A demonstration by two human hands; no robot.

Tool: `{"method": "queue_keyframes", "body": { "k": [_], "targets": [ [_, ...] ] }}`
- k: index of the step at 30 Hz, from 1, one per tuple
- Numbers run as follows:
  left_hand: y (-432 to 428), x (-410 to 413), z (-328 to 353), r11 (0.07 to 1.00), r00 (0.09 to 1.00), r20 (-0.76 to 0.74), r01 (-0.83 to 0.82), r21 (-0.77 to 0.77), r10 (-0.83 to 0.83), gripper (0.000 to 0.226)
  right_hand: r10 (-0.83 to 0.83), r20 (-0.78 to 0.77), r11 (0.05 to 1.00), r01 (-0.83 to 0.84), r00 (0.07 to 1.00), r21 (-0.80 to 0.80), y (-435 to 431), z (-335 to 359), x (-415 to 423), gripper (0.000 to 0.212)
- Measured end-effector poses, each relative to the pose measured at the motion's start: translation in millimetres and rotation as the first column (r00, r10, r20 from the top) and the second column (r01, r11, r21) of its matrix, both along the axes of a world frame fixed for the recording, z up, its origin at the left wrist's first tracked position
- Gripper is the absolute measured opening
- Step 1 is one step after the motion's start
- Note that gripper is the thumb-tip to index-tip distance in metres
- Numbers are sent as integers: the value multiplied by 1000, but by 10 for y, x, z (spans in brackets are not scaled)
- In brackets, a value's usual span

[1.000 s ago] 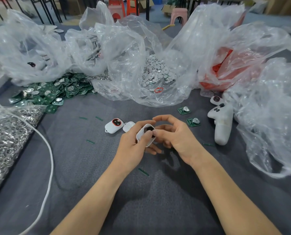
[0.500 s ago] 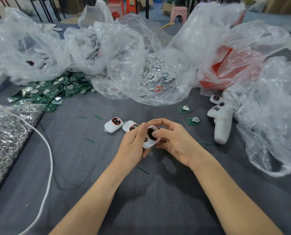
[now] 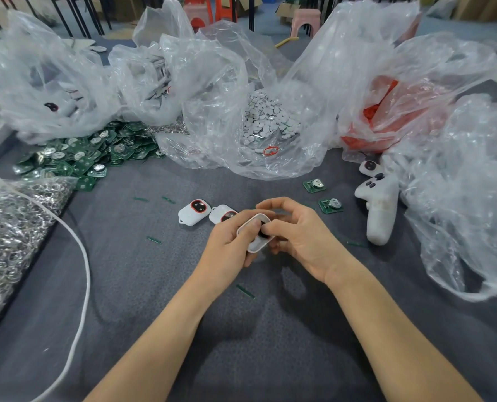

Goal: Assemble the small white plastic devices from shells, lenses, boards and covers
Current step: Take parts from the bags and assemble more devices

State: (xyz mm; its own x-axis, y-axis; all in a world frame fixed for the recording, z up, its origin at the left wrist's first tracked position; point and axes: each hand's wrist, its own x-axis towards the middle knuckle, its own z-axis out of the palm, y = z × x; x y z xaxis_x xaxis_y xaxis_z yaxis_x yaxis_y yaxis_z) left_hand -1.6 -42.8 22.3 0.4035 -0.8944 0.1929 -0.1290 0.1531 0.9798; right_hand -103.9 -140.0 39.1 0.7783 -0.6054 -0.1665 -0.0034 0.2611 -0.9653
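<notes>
— Holding anything? 
— Both: left hand [image 3: 227, 245] and right hand [image 3: 302, 236] pinch one white shell [image 3: 256, 242] above the grey mat [image 3: 142, 285].
— Containers? 
— Clear bag [image 3: 241, 134] holds white discs [image 3: 267, 117]; green boards [image 3: 84, 155] lie loose.
— Room? 
— Bare mat nearest the person.

Shell [image 3: 256, 242]: both thumbs cover most of its open face; contents indistinct. Second device [image 3: 222, 213], just beyond shell: near end hidden behind left hand [image 3: 227, 245]. Cable [image 3: 79, 256], left of shell: cut off at frame's left and bottom edges.
</notes>
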Motion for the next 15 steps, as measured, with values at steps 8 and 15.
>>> {"method": "queue_keyframes", "body": {
  "k": [8, 15],
  "targets": [
    [-8, 7, -38, 998, 998, 46, -35, 45, 32, 23, -36, 46, 999, 37, 998, -17, -25, 15, -27, 26],
    [-9, -5, -52, 994, 992, 99, -81, 72, 74, 24, -71, 27, 994, 73, 997, -83, -21, 1, -23, 27]
  ]
}}
